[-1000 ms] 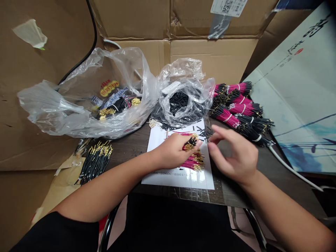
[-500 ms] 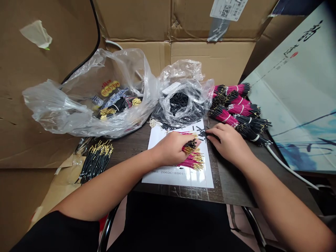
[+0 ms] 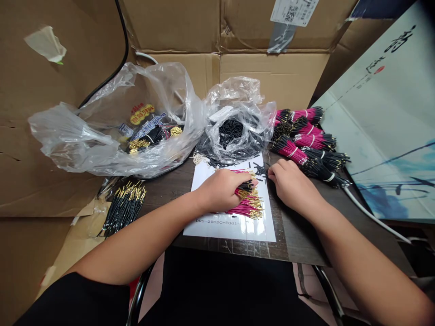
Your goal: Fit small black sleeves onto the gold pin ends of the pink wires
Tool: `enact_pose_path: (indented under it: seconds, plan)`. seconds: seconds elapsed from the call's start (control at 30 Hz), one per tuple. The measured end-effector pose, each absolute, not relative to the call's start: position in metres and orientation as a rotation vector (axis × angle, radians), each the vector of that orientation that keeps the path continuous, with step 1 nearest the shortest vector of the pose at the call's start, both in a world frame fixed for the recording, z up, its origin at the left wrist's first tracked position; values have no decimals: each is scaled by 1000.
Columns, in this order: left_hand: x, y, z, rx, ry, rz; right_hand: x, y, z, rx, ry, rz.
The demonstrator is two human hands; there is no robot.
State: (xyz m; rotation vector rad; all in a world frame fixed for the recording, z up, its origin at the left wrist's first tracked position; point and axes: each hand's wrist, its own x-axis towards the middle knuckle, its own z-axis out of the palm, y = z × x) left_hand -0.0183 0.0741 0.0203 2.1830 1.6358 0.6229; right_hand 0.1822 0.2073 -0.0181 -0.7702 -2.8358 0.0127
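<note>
My left hand (image 3: 222, 190) is closed round a bundle of wires (image 3: 244, 188) with black and gold tips. Beneath it, pink wires with gold ends (image 3: 248, 209) lie on a white printed sheet (image 3: 210, 231). My right hand (image 3: 288, 183) rests at the sheet's right edge, thumb and fingertips pressed together. Whatever sits in that pinch is too small to make out. Just left of those fingertips are loose short black sleeves (image 3: 260, 170). More black sleeves fill an open clear plastic bag (image 3: 231, 131) behind the sheet.
Tied pink and black wire bundles (image 3: 311, 142) are piled at the right. A large clear bag (image 3: 163, 158) holding wire bundles stands at the left, with loose black wires (image 3: 124, 208) in front. Cardboard (image 3: 272, 81) walls the back; a white cable (image 3: 377, 217) crosses at the right.
My right hand has drawn slightly right, away from the loose sleeves, and its fingers have curled into a tighter pinch. My left hand keeps its hold on the wires.
</note>
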Motion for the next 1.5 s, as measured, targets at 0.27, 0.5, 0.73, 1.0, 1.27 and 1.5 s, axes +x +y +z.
enact_pose_path:
  seconds: [0.27,0.5,0.73,1.0,1.27,1.5]
  plan:
    - [-19,75,19,2211,1684,596,184,208,-15,-798,-2766,126]
    - [-19,74,20,2221,1665,630,184,204,-2,-817,-2618,270]
    - [-17,72,21,2123,1625,785,180,173,19,-535,-2312,535]
    - [-16,72,14,2133,1574,858,172,153,19,-376,-2278,685]
    - [-17,72,15,2152,1530,847,174,153,17,-432,-2190,777]
    - [-15,71,15,2128,1494,1037,172,153,18,-480,-2133,865]
